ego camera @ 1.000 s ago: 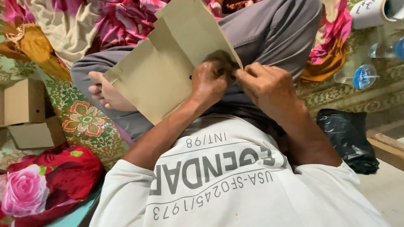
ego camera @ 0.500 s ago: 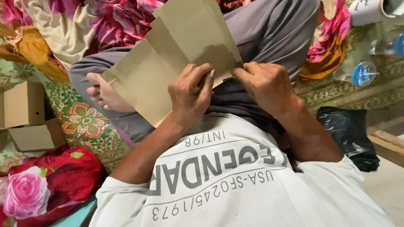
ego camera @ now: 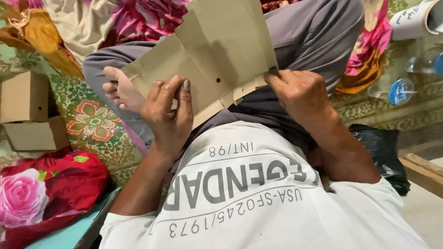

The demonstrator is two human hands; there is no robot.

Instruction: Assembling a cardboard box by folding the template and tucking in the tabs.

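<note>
Flat cardboard sheet over lap, tilted up toward far side. Left hand closed on sheet's near-left edge, fingers curled over front. Right hand pinching near-right corner. Folded cardboard boxes far left on patterned mat. Black bag right.

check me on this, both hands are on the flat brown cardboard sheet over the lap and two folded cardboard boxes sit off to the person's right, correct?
Not quite. The head view shows the two folded cardboard boxes on the person's left, not the right, beside the floral cloth. The rest holds: the left hand and the right hand both grip the flat brown cardboard sheet over the lap.
</note>
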